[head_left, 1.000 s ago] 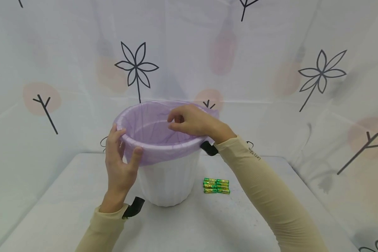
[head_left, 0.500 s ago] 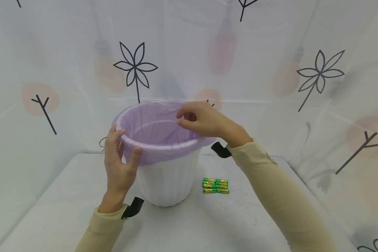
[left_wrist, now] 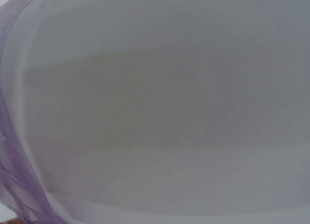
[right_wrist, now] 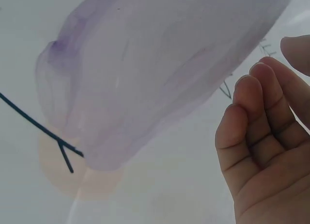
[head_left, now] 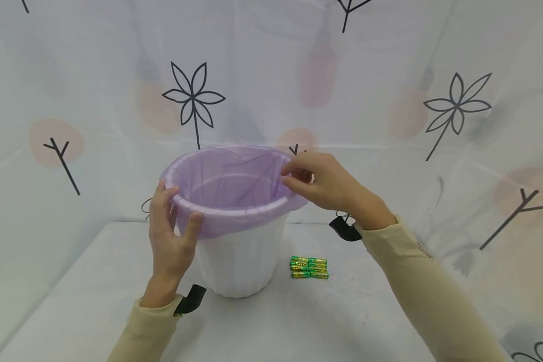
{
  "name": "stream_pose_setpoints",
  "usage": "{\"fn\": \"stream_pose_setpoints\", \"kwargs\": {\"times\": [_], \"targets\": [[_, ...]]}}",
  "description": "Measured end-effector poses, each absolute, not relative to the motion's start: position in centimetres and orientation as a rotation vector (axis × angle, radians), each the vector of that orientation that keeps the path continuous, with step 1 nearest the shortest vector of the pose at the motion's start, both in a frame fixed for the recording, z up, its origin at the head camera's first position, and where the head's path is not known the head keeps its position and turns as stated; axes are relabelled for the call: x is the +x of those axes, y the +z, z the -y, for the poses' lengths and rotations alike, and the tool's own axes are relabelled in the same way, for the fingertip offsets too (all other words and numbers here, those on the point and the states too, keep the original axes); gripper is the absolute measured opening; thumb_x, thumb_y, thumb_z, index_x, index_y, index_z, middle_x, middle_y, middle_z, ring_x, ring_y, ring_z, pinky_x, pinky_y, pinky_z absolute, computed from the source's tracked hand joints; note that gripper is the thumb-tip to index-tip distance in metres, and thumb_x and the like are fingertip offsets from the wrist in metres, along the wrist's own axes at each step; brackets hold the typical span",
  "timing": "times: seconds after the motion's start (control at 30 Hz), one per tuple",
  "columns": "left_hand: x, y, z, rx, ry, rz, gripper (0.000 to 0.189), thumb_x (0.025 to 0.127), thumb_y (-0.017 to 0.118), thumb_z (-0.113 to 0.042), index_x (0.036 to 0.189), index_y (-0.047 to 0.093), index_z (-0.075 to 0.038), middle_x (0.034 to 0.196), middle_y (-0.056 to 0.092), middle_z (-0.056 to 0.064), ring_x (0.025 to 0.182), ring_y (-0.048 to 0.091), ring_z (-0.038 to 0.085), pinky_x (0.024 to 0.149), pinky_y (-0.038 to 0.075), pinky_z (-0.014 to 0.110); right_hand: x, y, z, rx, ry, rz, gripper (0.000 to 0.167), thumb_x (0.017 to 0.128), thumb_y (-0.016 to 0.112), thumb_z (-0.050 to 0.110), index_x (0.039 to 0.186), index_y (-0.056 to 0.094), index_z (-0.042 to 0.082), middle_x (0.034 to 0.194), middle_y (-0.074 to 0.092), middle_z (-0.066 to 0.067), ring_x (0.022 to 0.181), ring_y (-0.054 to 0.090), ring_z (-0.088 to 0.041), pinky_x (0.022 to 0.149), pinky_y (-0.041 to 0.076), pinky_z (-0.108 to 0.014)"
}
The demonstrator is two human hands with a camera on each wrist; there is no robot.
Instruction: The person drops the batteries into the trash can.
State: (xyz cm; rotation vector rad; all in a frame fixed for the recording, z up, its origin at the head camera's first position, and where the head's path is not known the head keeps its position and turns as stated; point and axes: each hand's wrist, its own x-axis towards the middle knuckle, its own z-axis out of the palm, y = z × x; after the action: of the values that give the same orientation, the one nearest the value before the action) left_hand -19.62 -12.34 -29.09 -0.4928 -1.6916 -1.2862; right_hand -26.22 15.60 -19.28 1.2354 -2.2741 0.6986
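A white trash bin (head_left: 242, 264) stands upright, lined with a thin purple trash bag (head_left: 235, 223) that is folded over its rim. My left hand (head_left: 169, 241) holds the bin at the left of the rim, its fingertips bent over the edge and the thumb against the bag in front. At the right of the rim is my right hand (head_left: 328, 181), fingers loosely bent and holding nothing. The right wrist view shows the fingers (right_wrist: 264, 103) apart from the bag (right_wrist: 145, 78). The bin's side (left_wrist: 160, 112) fills most of the left wrist view.
Several green and gold batteries (head_left: 309, 267) lie in rows on the white table (head_left: 262, 332), right of the bin. A pale curtain (head_left: 262, 65) with flower and twig drawings hangs behind and at the sides.
My right hand has moved rightward from above the bin's opening to its right rim. The left hand keeps its place on the bin.
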Motion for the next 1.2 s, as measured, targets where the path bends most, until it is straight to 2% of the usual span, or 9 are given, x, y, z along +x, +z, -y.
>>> {"fn": "stream_pose_setpoints", "kwargs": {"times": [0.37,0.7,1.2], "targets": [[-19.8,-29.3,12.5,-0.505,-1.299,1.647,0.056,0.090,0.064,-0.026,0.127,0.043,0.010,0.147,0.029,0.029,0.133,0.034,0.041,0.102,0.032,0.062,-24.8,-21.7,-18.8,1.193,0.751,2.312,0.010,0.088,0.066,0.009,0.097,0.069,0.012,0.077,0.058,0.010,0.071,0.052,-0.008,0.064,0.047,-0.024],[-19.9,-29.5,12.5,-0.502,-1.319,1.648,0.054,0.090,0.064,-0.023,0.127,0.043,0.010,0.147,0.028,0.028,0.133,0.035,0.041,0.106,0.034,0.052,-24.8,-26.3,-20.5,1.154,0.775,2.398,0.012,0.088,0.067,0.009,0.099,0.068,0.013,0.077,0.057,0.012,0.070,0.052,-0.007,0.062,0.049,-0.025],[-19.9,-29.6,12.3,-0.491,-1.315,1.654,0.055,0.090,0.064,-0.023,0.127,0.043,0.010,0.147,0.028,0.028,0.134,0.034,0.040,0.107,0.034,0.048,-25.2,-33.0,-20.9,1.029,0.806,2.611,0.013,0.087,0.068,0.014,0.100,0.067,0.012,0.080,0.057,0.013,0.073,0.052,-0.007,0.065,0.049,-0.024]]}}
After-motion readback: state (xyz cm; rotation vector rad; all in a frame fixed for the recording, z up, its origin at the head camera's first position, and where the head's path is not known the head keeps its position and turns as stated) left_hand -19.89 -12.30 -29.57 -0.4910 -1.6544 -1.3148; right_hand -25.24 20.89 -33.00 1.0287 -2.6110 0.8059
